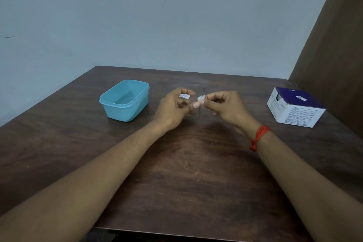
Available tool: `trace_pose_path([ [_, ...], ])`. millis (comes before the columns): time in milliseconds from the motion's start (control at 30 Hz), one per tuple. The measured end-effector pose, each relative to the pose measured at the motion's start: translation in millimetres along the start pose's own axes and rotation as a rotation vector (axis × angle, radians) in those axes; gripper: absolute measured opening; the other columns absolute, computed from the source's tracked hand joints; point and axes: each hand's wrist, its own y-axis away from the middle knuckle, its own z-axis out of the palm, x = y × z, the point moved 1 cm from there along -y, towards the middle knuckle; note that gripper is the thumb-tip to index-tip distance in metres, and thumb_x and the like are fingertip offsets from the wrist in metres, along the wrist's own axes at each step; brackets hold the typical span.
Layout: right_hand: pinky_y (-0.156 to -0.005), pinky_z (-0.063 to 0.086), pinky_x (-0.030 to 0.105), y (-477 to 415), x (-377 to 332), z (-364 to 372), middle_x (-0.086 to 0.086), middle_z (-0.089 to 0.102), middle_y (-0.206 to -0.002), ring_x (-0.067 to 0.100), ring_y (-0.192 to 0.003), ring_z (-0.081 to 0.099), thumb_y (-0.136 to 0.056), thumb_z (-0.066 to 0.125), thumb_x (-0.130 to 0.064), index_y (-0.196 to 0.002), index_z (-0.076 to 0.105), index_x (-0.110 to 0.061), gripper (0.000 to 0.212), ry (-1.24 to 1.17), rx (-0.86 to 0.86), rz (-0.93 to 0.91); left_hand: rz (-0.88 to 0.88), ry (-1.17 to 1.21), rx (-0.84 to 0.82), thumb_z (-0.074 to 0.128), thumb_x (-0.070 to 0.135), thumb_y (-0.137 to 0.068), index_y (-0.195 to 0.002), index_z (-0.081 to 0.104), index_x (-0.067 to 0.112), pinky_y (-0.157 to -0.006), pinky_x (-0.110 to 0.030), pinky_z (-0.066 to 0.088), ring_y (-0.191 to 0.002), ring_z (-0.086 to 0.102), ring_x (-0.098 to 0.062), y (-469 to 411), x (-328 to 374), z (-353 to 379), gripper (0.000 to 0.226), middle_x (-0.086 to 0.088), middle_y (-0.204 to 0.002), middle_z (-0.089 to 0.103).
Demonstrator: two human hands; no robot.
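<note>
I have both hands meeting above the middle of the tabletop (196, 153), and the work sits right between them. My right hand (227, 106) is curled, pinching a thin tube (203, 91) by the white collar partway up it. The tube stands nearly upright, its top leaning slightly away from me and to the right. Its lower end points down at the wood without, as far as I can tell, touching it. My left hand (172, 108) is also curled. It holds a small printed wrapper (184, 96) in its upper fingers, and its thumb tip reaches across to the tube just under the collar. I cannot tell whether that thumb presses the tube or only rests beside it.

What matters for the next move is that the tube's long axis runs up and down, across the line between my hands. I judge any pulling apart would go along that axis, not sideways.

The blue tub (125, 112) sits open to the left, nearer my left hand. The box (294, 114) lies well off to the right, beyond the wrist with the red thread (259, 135).
</note>
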Motion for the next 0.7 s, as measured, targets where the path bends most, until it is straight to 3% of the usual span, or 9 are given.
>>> trace_pose_path([
  [133,-0.061,0.045,0.02,3.3,-10.2,-5.8,-0.012,0.067,-0.078,0.003,-0.068,0.055,-0.084,0.079,-0.033,-0.078,0.072,-0.033,0.009,0.445,-0.006,-0.259,0.208,-0.049,0.168,0.074,0.035,-0.09,-0.114,0.071,0.026,-0.071,-0.031,0.057,-0.077,0.064,-0.011,-0.2,8.6,-10.4,0.026,0.011,-0.085,0.071],
  [233,-0.068,0.048,0.034,8.6,-18.9,-4.9,-0.01,0.067,-0.084,0.014,-0.081,0.055,-0.088,0.073,-0.036,-0.088,0.075,-0.029,0.008,0.746,0.001,-0.415,0.36,-0.118,0.187,0.08,0.04,-0.083,-0.104,0.077,0.026,-0.063,-0.022,0.051,-0.072,0.064,-0.009,2.5,14.3,-10.4,0.025,0.012,-0.08,0.071],
  [333,-0.072,0.05,0.041,8.4,-27.1,-2.9,-0.003,0.072,-0.085,0.021,-0.086,0.057,-0.09,0.07,-0.034,-0.093,0.076,-0.023,0.013,0.806,0.007,-0.463,0.48,-0.384,0.173,0.08,0.035,-0.082,-0.101,0.079,0.024,-0.065,-0.019,0.051,-0.073,0.064,-0.009,1.2,17.3,-12.9,0.021,0.013,-0.085,0.07],
  [433,-0.069,0.05,0.04,10.2,-33.8,-1.4,-0.002,0.071,-0.088,0.022,-0.092,0.058,-0.09,0.069,-0.032,-0.099,0.077,-0.023,0.015,0.889,0.021,-0.522,0.534,-0.642,0.146,0.078,0.025,-0.086,-0.1,0.08,0.019,-0.068,-0.035,0.055,-0.076,0.064,-0.014,-3.2,18.7,-15.6,0.015,0.002,-0.087,0.072],
  [500,-0.067,0.048,0.036,12.0,-36.9,-2.3,-0.003,0.071,-0.09,0.02,-0.096,0.057,-0.092,0.066,-0.032,-0.103,0.077,-0.023,0.018,0.977,0.034,-0.559,0.6,-0.762,0.121,0.075,0.024,-0.089,-0.1,0.08,0.016,-0.067,-0.037,0.054,-0.079,0.064,-0.02,-5.0,22.3,-14.2,0.015,-0.003,-0.086,0.072],
  [600,-0.07,0.05,0.036,11.8,-40.0,-4.4,-0.005,0.071,-0.095,0.017,-0.101,0.055,-0.095,0.06,-0.035,-0.106,0.075,-0.025,0.021,1.062,0.027,-0.568,0.628,-0.862,0.051,0.066,0.029,-0.095,-0.107,0.077,0.016,-0.07,-0.034,0.05,-0.084,0.063,-0.021,-5.9,27.2,-11.4,0.021,-0.004,-0.091,0.072],
  [700,-0.072,0.051,0.036,12.8,-40.4,-3.8,-0.007,0.071,-0.097,0.015,-0.103,0.054,-0.096,0.058,-0.037,-0.108,0.075,-0.026,0.023,1.104,0.014,-0.562,0.566,-0.929,0.02,0.06,0.03,-0.1,-0.109,0.075,0.018,-0.07,-0.025,0.04,-0.081,0.053,-0.012,-6.1,26.9,-10.3,0.021,-0.001,-0.095,0.071],
])
